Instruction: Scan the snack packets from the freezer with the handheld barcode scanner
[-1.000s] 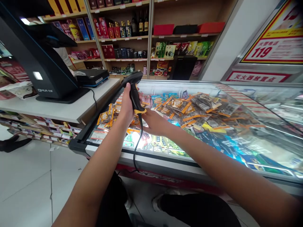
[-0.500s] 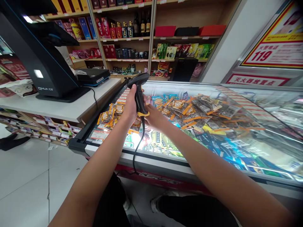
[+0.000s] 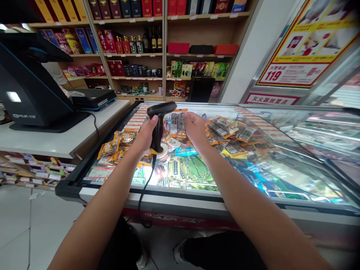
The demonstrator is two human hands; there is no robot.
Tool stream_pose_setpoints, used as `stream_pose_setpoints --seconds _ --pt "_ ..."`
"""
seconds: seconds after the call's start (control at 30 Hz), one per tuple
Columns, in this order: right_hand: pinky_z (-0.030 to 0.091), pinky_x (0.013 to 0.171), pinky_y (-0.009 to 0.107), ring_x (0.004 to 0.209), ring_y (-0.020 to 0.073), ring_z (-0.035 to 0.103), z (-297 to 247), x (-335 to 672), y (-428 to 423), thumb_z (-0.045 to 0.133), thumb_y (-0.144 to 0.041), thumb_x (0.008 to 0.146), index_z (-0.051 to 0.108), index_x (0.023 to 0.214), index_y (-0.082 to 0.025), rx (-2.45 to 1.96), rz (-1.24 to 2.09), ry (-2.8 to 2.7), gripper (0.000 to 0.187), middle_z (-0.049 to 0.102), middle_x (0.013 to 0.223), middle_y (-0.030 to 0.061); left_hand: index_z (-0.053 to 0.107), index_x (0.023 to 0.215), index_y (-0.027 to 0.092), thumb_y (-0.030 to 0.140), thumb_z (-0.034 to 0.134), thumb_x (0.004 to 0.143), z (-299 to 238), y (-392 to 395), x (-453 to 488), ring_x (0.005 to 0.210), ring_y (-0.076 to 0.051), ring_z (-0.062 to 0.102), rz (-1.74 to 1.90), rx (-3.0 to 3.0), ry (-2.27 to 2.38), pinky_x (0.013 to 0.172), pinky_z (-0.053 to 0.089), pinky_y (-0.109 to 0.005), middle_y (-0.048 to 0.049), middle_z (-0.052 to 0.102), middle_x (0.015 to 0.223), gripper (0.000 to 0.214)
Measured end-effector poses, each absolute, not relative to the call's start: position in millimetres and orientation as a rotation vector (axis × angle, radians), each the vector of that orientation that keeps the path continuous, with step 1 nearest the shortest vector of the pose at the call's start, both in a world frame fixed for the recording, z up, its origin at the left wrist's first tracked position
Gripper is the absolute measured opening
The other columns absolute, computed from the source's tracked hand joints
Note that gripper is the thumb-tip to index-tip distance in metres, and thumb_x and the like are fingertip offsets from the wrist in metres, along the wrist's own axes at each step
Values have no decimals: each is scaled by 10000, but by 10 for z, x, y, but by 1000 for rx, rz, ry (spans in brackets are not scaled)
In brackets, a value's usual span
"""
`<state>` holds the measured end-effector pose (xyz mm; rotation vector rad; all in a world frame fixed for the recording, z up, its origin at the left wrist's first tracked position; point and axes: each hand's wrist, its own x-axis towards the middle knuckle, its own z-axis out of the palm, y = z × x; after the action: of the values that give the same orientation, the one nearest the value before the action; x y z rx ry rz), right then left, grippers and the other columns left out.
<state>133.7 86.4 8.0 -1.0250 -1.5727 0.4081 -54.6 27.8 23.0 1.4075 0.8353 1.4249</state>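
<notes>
My left hand [image 3: 144, 135] is wrapped round the handle of a black barcode scanner [image 3: 158, 132] with yellow trim, its head uppermost. From the handle a black cable [image 3: 145, 189] hangs over the freezer's front edge. Just to the right, my closed right hand [image 3: 197, 130] grips a snack packet [image 3: 177, 123] by its right side. The packet is partly clear, with orange edges and dark print, and is held up near the scanner's head. Similar orange-edged packets lie in a left pile [image 3: 116, 144] and a right pile [image 3: 239, 131] on the freezer's glass top.
The chest freezer [image 3: 180, 200] stands right in front of me, with colourful packs under its glass. On the left, a white counter [image 3: 53, 139] holds a checkout terminal [image 3: 36, 88] and a black scale [image 3: 94, 98]. Stocked shelves [image 3: 135, 55] line the back wall.
My right hand has moved out from behind the scanner to its right, and the packet in it now shows. The view has shifted rightward; the scanner stays in my left hand.
</notes>
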Motion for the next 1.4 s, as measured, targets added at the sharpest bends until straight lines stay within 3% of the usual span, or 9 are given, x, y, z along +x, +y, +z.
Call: stream_pose_setpoints --seconds 0.17,0.47,0.83,1.03,1.13,1.27,1.4 --pt "461 786 364 773 245 565 165 1562 958 451 -648 1026 599 800 -249 -1052 264 -1500 482 608 765 40 611 753 188 823 624 846 95 275 -511 507 -125 565 1258 1512 854 468 428 -240 -31 639 624 641" --pt "469 851 405 839 276 605 83 1630 1073 447 -618 1035 650 829 -237 -1063 216 -1530 478 638 833 80 635 768 189 832 621 847 73 249 -481 504 -130 553 1255 1505 839 460 434 -250 -33 631 636 648" --pt "500 788 381 828 255 656 69 1691 1159 373 -592 1101 734 956 -190 -1062 4 -1588 559 713 896 108 616 831 191 845 581 848 91 321 -537 517 -127 529 1283 1521 823 486 395 -258 -29 631 622 655" --pt "509 921 436 1059 305 657 242 1897 1081 367 -454 1129 762 1261 -200 -1190 -354 -1701 487 682 1142 153 589 785 208 842 617 811 173 333 -544 482 -129 527 1510 1374 910 441 374 -264 -17 615 590 635" --pt "507 921 463 1090 335 649 274 1906 1022 436 -399 1106 798 1193 -201 -1351 -380 -1938 422 695 1122 154 596 810 211 833 623 813 190 358 -569 479 -128 546 1591 1271 951 438 388 -257 -6 616 592 623" --pt "501 924 533 1118 403 640 239 1782 941 620 -462 1020 833 1081 -212 -1567 -310 -2286 334 725 1112 165 571 805 220 845 599 831 234 365 -597 494 -144 592 1616 1201 963 418 385 -258 -4 608 572 627" --pt "471 979 615 1196 449 607 183 1466 750 621 -459 1027 809 1164 -194 -1552 -360 -2339 352 722 1206 193 556 786 225 866 574 843 270 364 -614 480 -146 593 1645 1165 957 399 379 -260 -5 598 555 644"
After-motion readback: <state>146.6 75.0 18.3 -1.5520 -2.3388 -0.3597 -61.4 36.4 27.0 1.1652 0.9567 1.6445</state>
